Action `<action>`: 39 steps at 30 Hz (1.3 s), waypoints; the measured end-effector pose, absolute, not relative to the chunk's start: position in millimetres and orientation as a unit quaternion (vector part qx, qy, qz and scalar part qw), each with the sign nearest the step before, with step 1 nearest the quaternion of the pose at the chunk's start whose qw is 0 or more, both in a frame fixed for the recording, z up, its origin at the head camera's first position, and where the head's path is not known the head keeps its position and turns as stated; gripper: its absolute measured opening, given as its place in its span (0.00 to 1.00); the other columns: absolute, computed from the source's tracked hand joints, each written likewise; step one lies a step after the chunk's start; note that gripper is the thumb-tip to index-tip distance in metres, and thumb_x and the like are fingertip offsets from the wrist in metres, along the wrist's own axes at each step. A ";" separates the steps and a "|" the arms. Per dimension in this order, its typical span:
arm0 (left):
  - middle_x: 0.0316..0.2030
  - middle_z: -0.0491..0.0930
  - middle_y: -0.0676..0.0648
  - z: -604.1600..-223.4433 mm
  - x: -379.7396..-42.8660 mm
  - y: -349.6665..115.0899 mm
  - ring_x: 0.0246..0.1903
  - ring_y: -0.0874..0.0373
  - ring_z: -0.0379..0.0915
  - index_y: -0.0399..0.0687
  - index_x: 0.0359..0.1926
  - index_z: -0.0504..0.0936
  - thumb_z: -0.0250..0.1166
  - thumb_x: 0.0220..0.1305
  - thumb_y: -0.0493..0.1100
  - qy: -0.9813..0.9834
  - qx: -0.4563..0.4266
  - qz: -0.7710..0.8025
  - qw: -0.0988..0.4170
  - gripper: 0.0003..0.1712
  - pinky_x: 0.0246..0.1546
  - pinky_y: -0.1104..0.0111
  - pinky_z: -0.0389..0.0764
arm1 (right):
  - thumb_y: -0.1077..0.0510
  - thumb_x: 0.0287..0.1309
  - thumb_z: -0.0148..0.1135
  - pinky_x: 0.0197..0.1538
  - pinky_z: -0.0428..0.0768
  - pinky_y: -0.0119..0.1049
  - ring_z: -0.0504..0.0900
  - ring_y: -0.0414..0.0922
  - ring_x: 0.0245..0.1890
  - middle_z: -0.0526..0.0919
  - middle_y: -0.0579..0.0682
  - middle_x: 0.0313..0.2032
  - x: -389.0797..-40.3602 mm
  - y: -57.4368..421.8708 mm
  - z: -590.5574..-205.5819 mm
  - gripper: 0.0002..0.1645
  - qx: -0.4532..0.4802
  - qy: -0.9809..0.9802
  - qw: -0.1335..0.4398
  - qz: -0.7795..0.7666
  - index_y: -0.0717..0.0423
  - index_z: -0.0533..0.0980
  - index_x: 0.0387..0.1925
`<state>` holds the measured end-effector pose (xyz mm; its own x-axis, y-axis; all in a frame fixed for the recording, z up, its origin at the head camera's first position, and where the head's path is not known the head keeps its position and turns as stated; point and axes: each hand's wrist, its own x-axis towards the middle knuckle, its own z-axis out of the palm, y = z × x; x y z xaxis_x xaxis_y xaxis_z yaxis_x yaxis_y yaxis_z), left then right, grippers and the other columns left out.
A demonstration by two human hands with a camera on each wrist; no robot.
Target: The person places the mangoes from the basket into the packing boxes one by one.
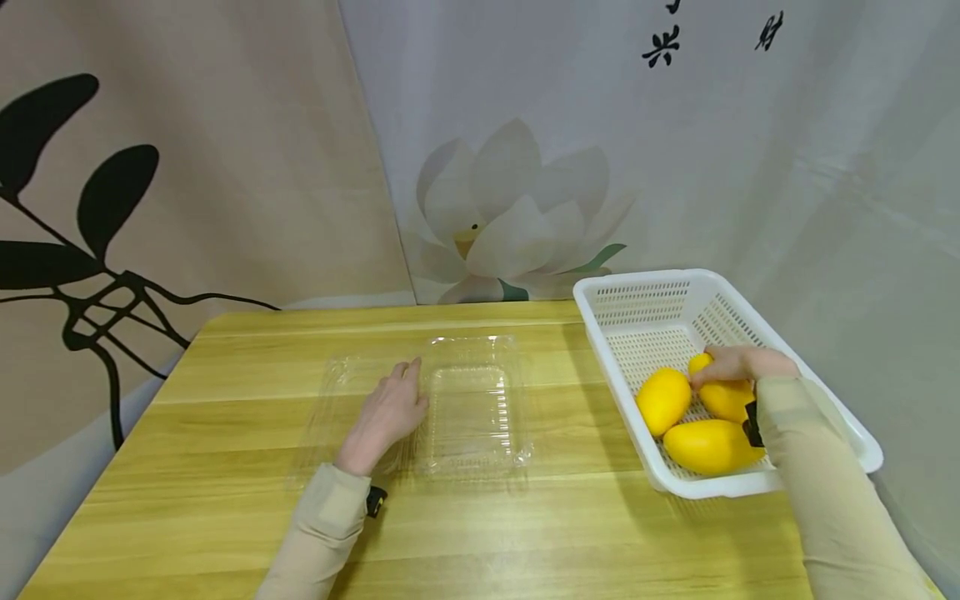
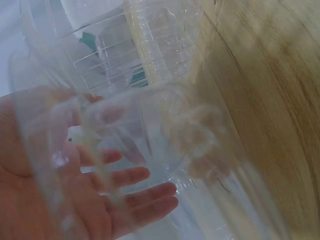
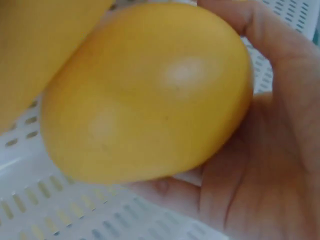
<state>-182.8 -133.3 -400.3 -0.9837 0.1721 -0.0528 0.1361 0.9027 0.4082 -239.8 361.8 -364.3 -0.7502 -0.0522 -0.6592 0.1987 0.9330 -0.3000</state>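
In the head view, a clear plastic clamshell box point(image 1: 471, 408) lies unfolded on the table, its two halves side by side. My left hand point(image 1: 388, 417) is at the middle of the box, where the halves meet. The left wrist view shows the fingers point(image 2: 145, 200) of that hand fairly straight, seen through the clear plastic. To the right, my right hand point(image 1: 742, 364) reaches into a white basket point(image 1: 738, 485) and grips a yellow mango point(image 1: 726, 400), fingers and thumb around its sides. Two more mangoes, one upright point(image 1: 663, 402) and one lying crosswise point(image 1: 712, 447), sit against it.
The basket has slotted walls and stands at the right end of the wooden table point(image 1: 225, 517). A printed curtain point(image 1: 517, 167) with a lotus and dark leaves hangs behind the table's back edge.
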 end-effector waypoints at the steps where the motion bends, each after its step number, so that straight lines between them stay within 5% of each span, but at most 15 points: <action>1: 0.68 0.57 0.28 -400.5 -182.8 -133.3 0.56 0.29 0.68 0.33 0.71 0.52 0.54 0.66 0.41 0.975 0.079 0.205 0.043 0.37 0.28 0.60 0.82 | 0.34 0.53 0.59 0.56 0.71 0.65 0.55 0.74 0.62 0.41 0.80 0.66 -241.1 360.5 -363.1 0.66 0.034 0.922 0.344 -0.173 0.72 0.36 0.70; 10: 0.67 0.57 0.27 -402.3 -182.5 -133.3 0.58 0.28 0.65 0.30 0.70 0.52 0.53 0.66 0.41 0.974 0.082 0.206 0.041 0.37 0.50 0.46 0.79 | 0.37 0.59 0.53 0.49 0.77 0.61 0.56 0.74 0.62 0.41 0.80 0.67 -247.1 345.1 -347.6 0.61 0.013 0.936 0.309 -0.166 0.71 0.33 0.71; 14: 0.67 0.57 0.27 -402.8 -182.4 -133.2 0.58 0.30 0.67 0.29 0.70 0.52 0.53 0.67 0.41 0.974 0.081 0.205 0.043 0.36 0.53 0.46 0.77 | 0.38 0.59 0.52 0.48 0.78 0.58 0.64 0.68 0.57 0.52 0.77 0.65 -249.3 334.0 -342.8 0.58 0.005 0.946 0.282 -0.160 0.72 0.36 0.70; 19: 0.67 0.57 0.27 -403.4 -183.0 -133.4 0.44 0.39 0.75 0.28 0.70 0.51 0.53 0.67 0.41 0.975 0.075 0.204 0.051 0.37 0.35 0.57 0.82 | 0.40 0.59 0.52 0.42 0.80 0.49 0.73 0.61 0.48 0.64 0.76 0.58 -250.4 318.5 -332.9 0.53 -0.018 0.961 0.239 -0.141 0.73 0.44 0.68; 25: 0.67 0.57 0.27 -403.6 -183.4 -133.2 0.27 0.51 0.70 0.28 0.70 0.51 0.53 0.67 0.41 0.974 0.072 0.207 0.061 0.37 0.18 0.69 0.71 | 0.42 0.57 0.54 0.33 0.76 0.37 0.75 0.54 0.36 0.73 0.68 0.45 -250.8 298.2 -319.8 0.50 -0.031 0.970 0.198 -0.138 0.71 0.48 0.67; 32: 0.67 0.58 0.27 -403.7 -183.0 -132.8 0.39 0.43 0.74 0.28 0.70 0.51 0.54 0.66 0.42 0.976 0.071 0.200 0.057 0.37 0.20 0.68 0.73 | 0.41 0.58 0.53 0.28 0.76 0.35 0.75 0.52 0.33 0.73 0.65 0.42 -248.2 268.1 -300.5 0.51 -0.030 0.972 0.182 -0.146 0.66 0.45 0.69; 39: 0.68 0.57 0.28 -403.7 -182.9 -132.6 0.55 0.33 0.70 0.29 0.70 0.51 0.54 0.66 0.42 0.975 0.069 0.201 0.056 0.37 0.38 0.55 0.82 | 0.40 0.56 0.54 0.33 0.74 0.37 0.75 0.51 0.34 0.75 0.61 0.41 -249.7 233.0 -289.2 0.47 -0.064 0.981 0.144 -0.117 0.65 0.52 0.66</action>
